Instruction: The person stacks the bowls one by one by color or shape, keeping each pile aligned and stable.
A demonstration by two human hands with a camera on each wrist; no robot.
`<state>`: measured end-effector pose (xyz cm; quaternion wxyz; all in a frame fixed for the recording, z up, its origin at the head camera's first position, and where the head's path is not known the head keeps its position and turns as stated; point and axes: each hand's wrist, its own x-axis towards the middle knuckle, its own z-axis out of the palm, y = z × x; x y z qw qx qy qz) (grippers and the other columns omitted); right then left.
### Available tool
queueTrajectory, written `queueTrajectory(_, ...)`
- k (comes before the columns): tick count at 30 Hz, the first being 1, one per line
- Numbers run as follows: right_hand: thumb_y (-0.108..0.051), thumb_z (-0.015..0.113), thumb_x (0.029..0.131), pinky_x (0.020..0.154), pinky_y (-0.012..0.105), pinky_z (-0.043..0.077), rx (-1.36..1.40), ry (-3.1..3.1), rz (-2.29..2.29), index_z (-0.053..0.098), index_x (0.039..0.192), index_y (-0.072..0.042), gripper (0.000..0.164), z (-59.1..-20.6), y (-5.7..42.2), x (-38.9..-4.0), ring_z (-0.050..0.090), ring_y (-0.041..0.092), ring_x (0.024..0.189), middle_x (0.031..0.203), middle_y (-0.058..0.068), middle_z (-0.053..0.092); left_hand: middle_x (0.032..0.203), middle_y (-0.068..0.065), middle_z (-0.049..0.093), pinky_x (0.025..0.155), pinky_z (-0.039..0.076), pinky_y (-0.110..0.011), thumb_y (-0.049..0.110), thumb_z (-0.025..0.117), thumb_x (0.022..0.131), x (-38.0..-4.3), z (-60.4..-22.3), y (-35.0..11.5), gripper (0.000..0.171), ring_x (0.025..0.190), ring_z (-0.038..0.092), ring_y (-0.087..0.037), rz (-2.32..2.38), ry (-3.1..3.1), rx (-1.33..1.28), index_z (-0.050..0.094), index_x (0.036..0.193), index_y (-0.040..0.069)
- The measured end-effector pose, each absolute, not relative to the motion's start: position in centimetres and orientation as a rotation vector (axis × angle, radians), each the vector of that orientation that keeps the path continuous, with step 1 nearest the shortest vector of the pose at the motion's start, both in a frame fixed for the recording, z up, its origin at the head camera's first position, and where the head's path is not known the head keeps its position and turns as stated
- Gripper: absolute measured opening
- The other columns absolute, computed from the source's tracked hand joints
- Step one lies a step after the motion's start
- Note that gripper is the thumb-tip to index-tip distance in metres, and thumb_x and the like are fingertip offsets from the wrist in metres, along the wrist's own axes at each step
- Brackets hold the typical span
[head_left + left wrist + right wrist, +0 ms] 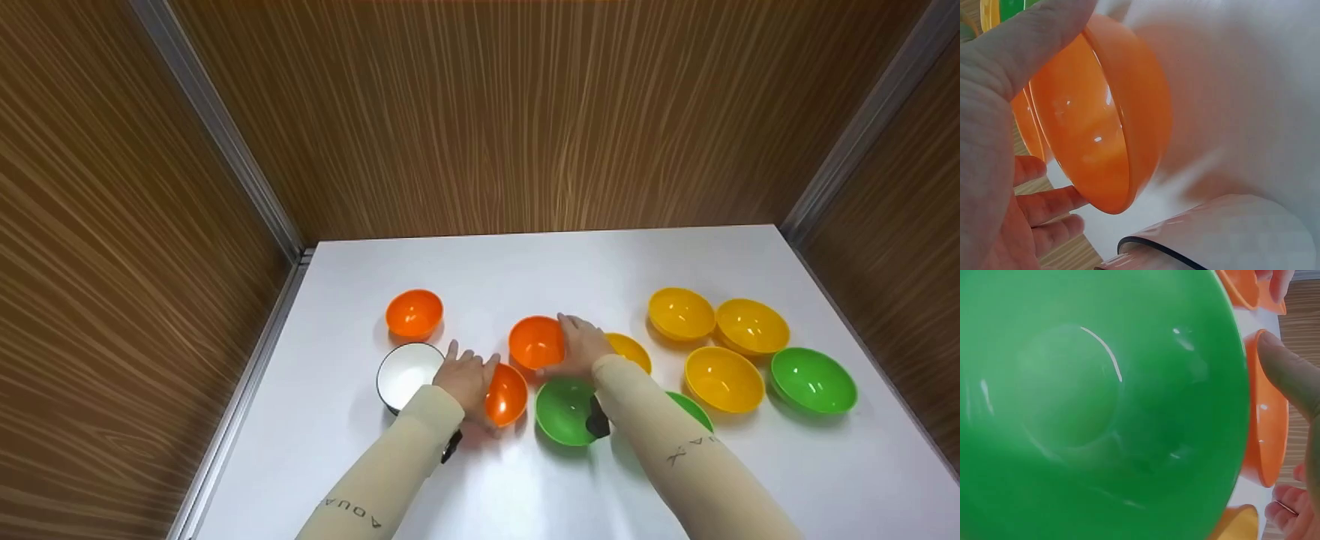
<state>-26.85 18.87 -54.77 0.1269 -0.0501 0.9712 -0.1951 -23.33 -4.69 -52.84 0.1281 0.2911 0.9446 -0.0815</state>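
My left hand (pixel 463 379) holds the right-hand orange bowl of the near pair (pixel 507 397) by its rim. Its thumb crosses one side of the rim, and fingertips meet the other side in the left wrist view. Slightly farther back, my right hand (pixel 583 349) grips a second orange bowl (pixel 536 343) from the right, thumb on the near rim. A green bowl (pixel 562 412) lies just below the right hand and fills much of the right wrist view. Left of the left hand stands a white bowl (pixel 409 373) with a dark rim.
Another orange bowl (pixel 415 315) stands at the back left. Several yellow bowls (pixel 724 379) and a green bowl (pixel 814 381) are grouped at the right. My right forearm partly covers a yellow bowl (pixel 632 351) and another green bowl (pixel 691 411). Wood-patterned panels (pixel 480 112) enclose the white table (pixel 480 274).
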Motion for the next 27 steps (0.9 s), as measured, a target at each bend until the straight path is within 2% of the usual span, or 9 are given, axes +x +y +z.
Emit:
queueTrajectory(4,-0.069,0.07,0.057,0.107,0.053,0.016,-0.128,2.814,-0.561,0.015,0.147,-0.012,0.119,-55.06,18.62,-27.0,0.023,0.036,0.131,0.148,0.014,0.021,0.124,-0.006,0.052,0.109,0.004,-0.051,0.075,0.07,0.047,-23.36,-52.81,-4.77,0.125,0.117,0.042,-0.025,-0.227,2.749,0.861,0.023,0.145,0.014)
queueTrajectory(10,-0.069,0.069,0.058,0.107,0.055,0.008,-0.147,2.826,-0.516,0.016,0.147,-0.011,0.118,-55.23,18.53,-27.09,0.019,0.034,0.133,0.149,0.013,0.02,0.125,-0.008,0.053,0.11,0.007,-0.049,0.074,0.07,0.048,-23.46,-52.86,-4.67,0.124,0.116,0.045,-0.025,-0.282,2.737,0.894,0.026,0.144,0.008)
queueTrajectory(18,-0.07,0.07,0.055,0.106,0.058,0.003,-0.174,2.834,-0.559,0.017,0.147,-0.016,0.119,-55.23,18.53,-27.3,0.018,0.033,0.134,0.15,0.011,0.017,0.116,-0.005,0.055,0.108,0.004,-0.053,0.074,0.072,0.043,-23.81,-52.97,-4.27,0.116,0.11,0.045,-0.024,-0.313,2.75,0.868,0.042,0.133,0.008)
queueTrajectory(27,-0.064,0.073,0.058,0.103,0.064,0.003,-0.256,2.842,-0.559,0.017,0.147,-0.015,0.115,-55.83,18.61,-27.58,0.023,0.029,0.133,0.147,0.01,0.025,0.114,-0.006,0.055,0.108,0.01,-0.052,0.07,0.075,0.044,-23.96,-52.86,-4.04,0.111,0.109,0.046,-0.024,-0.318,2.748,0.908,0.044,0.129,0.006)
